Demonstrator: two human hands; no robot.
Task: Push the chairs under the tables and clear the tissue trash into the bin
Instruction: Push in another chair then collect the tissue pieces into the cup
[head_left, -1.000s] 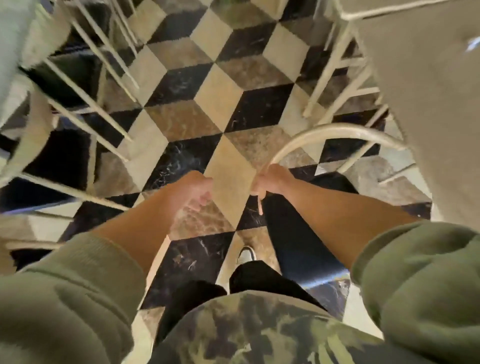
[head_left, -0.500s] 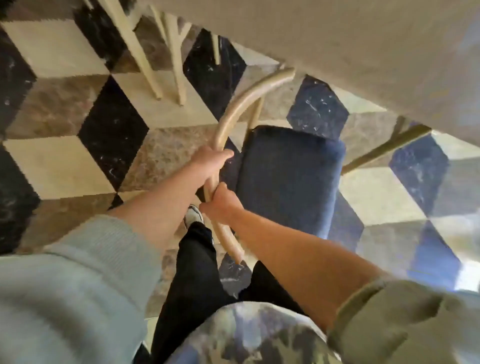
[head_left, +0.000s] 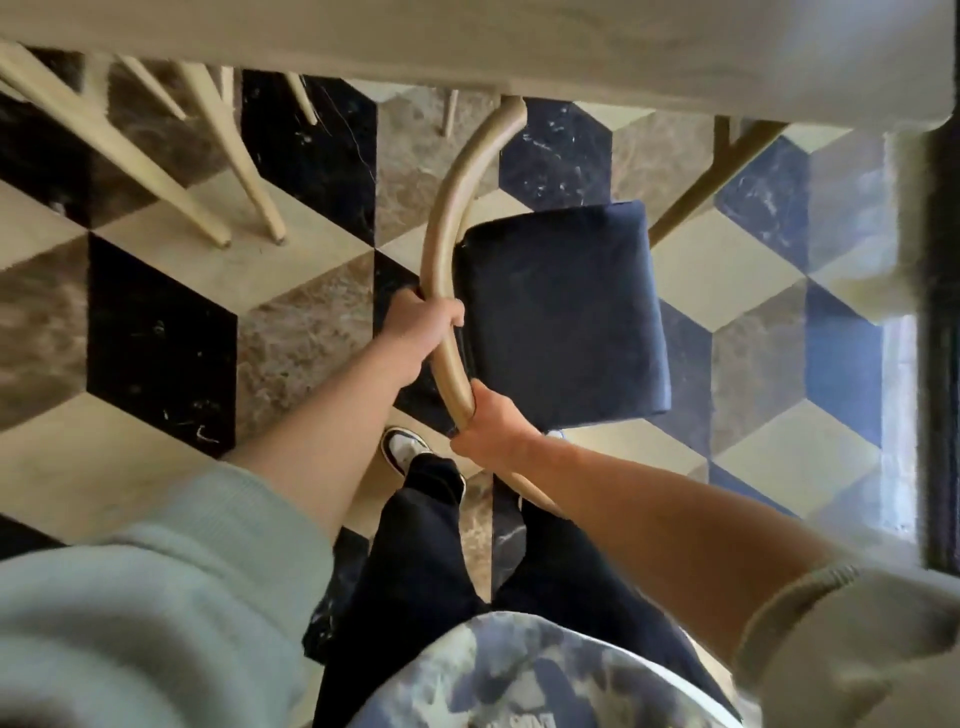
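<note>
Half a second on, the chair (head_left: 561, 312) had swung squarer to the table (head_left: 467, 41), the far tip of its curved backrest rail (head_left: 441, 234) now meeting the table's edge, and the left hand (head_left: 423, 332) had slid from a loose rest on the rail to a firm wrap.

Seen from the head camera, both hands were closed around the pale wooden rail: the left higher up, fingers curled over the top, the right hand (head_left: 491, 428) clamped lower, near the person's legs. The dark blue seat sat out on the patterned floor (head_left: 156, 332), none of it yet under the tabletop.

The push looked best made evenly through both hands, straight toward the table, with the rail kept low enough to slide beneath the edge rather than butt against it. A slanted table leg (head_left: 711, 182) stood just right of the seat, and the legs of another chair (head_left: 218, 156) stood well to the left; steering between them seemed the main concern. The person's shoe (head_left: 402, 449) was planted close behind the chair. No tissue and no bin were in sight.
</note>
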